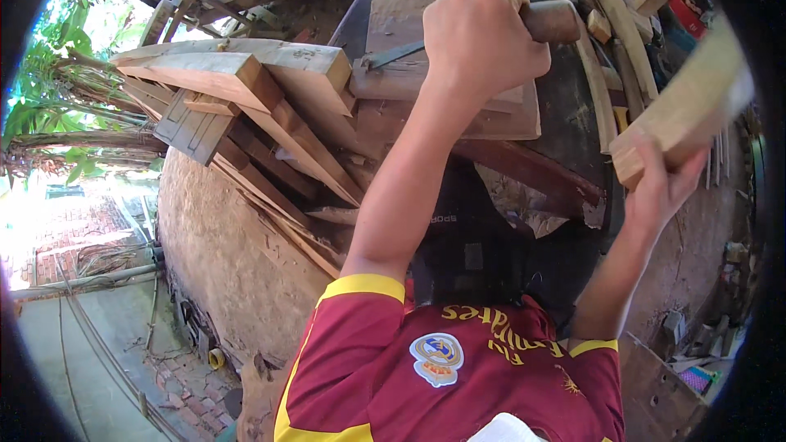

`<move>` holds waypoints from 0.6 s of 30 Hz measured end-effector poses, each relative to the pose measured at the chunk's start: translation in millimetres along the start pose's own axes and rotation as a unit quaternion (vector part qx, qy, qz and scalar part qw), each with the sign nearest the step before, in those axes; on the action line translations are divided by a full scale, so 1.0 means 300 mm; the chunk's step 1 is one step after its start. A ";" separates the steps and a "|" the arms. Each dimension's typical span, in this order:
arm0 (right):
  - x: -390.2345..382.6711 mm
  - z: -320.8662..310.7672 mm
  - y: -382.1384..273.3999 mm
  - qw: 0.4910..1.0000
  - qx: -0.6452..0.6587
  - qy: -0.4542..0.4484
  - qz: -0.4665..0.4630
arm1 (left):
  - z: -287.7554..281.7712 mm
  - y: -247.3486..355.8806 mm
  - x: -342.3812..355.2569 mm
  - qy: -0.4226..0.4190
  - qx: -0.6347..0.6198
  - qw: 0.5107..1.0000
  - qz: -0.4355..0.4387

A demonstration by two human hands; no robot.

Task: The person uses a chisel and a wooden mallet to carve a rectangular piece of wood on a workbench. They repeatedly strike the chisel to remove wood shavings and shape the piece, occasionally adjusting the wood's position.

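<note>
My left hand (485,37) is closed around a tool with a thick, dark cylindrical handle (553,21), over a wooden board (503,119) on the dark bench (573,106). A flat blue-grey metal blade (395,54) extends left from under that fist, along the board; its tip region rests near the left edge. My right hand (661,178), at the right, grips a pale wooden block (667,115), raised at a slant and blurred toward its upper end.
Stacked cut timbers (254,82) lean left of the bench. Curved wood strips (624,29) and offcuts lie at its right. A large earthen-coloured curved surface (213,229) is at lower left, beside plants (74,115), pipes and scattered bricks (188,393).
</note>
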State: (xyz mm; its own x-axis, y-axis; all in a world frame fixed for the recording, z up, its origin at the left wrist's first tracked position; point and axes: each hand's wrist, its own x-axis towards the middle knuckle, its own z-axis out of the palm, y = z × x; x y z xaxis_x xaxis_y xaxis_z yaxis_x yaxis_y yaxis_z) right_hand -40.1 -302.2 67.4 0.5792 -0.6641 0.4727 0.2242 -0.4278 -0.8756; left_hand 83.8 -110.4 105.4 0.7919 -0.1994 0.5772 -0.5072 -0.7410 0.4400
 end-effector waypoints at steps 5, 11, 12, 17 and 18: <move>-0.034 0.007 0.050 0.945 -0.210 -0.191 -0.163 | 0.008 0.001 0.003 0.010 -0.003 1.000 0.010; -0.053 0.054 0.008 0.999 -0.017 -0.028 -0.009 | 0.016 0.002 -0.006 0.022 -0.005 1.000 0.009; -0.067 0.053 0.037 0.988 -0.104 -0.038 -0.107 | 0.014 0.007 0.001 0.018 -0.001 1.000 0.006; -0.012 0.020 0.015 0.966 -0.140 -0.188 -0.105 | 0.012 -0.006 -0.006 -0.011 0.015 1.000 -0.007; -0.013 0.024 0.026 0.982 -0.121 -0.125 -0.069 | 0.013 -0.005 -0.009 -0.024 0.020 0.999 -0.015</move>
State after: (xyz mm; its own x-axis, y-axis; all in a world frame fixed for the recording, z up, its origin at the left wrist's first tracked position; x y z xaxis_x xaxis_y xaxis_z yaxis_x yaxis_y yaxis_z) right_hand -34.9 -298.6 57.9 0.7374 -0.4317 0.5194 0.1377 -0.6568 -0.7414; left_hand 83.9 -111.2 100.5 0.8226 -0.2070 0.5295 -0.4700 -0.7718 0.4284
